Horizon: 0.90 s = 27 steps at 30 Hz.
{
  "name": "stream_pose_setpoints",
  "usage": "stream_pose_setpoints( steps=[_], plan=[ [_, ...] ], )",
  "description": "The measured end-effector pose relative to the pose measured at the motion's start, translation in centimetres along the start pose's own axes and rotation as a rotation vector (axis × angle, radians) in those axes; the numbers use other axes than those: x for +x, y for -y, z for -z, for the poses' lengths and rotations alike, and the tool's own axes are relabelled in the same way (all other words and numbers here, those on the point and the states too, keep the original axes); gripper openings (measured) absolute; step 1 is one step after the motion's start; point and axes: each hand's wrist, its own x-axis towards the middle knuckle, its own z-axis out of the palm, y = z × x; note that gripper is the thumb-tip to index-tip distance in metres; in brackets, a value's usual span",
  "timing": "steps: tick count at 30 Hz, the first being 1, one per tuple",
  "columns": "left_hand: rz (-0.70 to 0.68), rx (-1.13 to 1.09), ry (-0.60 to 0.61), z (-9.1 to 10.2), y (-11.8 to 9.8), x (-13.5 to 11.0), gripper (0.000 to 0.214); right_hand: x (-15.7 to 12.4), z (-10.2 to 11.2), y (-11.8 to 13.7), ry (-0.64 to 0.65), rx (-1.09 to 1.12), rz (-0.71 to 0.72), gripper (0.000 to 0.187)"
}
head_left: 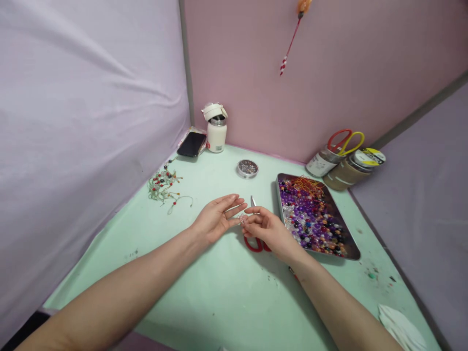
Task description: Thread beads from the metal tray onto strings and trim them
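A pale green desk [212, 302] carries all these things. Near its right edge lies a flat metal tray [338, 209] with lots of purple, clear, black and orange round beads [307, 209]. Over the desk's middle, the left hand [215, 222] is loose, with its palm showing and its fingers stretched out. Beside it, the right hand [268, 229] has bent fingers, pinched together. Red-handled metal scissors [252, 245] lie on the desk, partly hidden by that hand. A white round bottle [217, 134] stands near the far left corner, its lid flipped up. A low, clear round box [247, 168] sits nearer the far edge than the hands. Smallest is a bunch of clear pinkish beads [242, 219], held in the right hand's fingertips, close by the left hand's fingers.
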Motion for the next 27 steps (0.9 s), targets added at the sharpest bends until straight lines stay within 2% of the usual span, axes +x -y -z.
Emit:
stream_pose_setpoints(
  steps=[13,20,24,27],
  plan=[
    [0.023,0.014,-0.009,-0.2,0.1,-0.1,0.009,0.1,0.0,-0.1,-0.021,-0.014,-0.006,0.038],
    [0.005,0.070,0.044,-0.5,0.2,-0.4,0.015,0.1,0.0,-0.1,-0.033,-0.055,-0.002,0.037],
    [-0.030,0.146,0.086,-0.6,0.4,-0.7,0.019,0.1,-0.1,0.0,-0.034,-0.122,0.017,0.032],
    [-0.048,0.253,0.118,-0.7,0.7,-0.9,0.023,0.0,0.2,0.4,-0.078,-0.240,0.090,0.030]
  ],
)
